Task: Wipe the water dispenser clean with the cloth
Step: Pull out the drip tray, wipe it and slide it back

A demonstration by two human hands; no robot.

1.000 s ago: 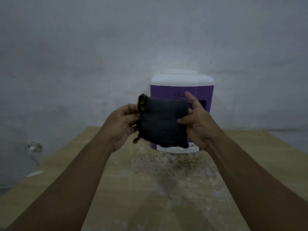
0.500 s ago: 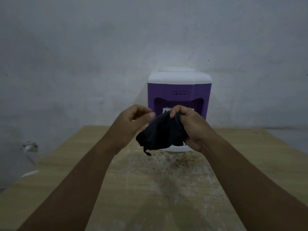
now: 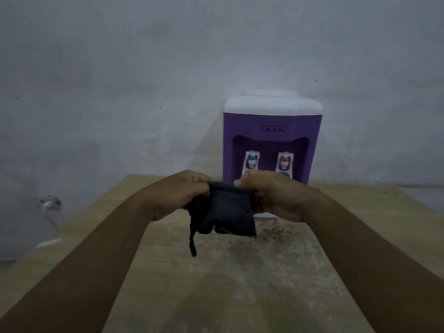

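Observation:
A purple water dispenser (image 3: pixel 271 121) with a white top stands at the back of the wooden table, against the wall. A blue tap and a red tap show in its recess. In front of it I hold a dark cloth (image 3: pixel 228 212) between both hands, above the table. My left hand (image 3: pixel 182 193) pinches the cloth's left top edge and my right hand (image 3: pixel 276 195) grips its right top edge. The cloth hangs down, with a thin strand dangling at the lower left. My right hand hides the dispenser's lower front and drip tray.
The wooden table (image 3: pixel 240 284) has a worn, stained patch in its middle. A grey wall (image 3: pixel 120 68) rises right behind the dispenser. Off the table's left edge, a small fitting (image 3: pixel 49 204) sits low on the wall.
My hands have dropped lower and moved apart, spreading the bunched cloth out. The dispenser's taps, hidden before, now show above my hands.

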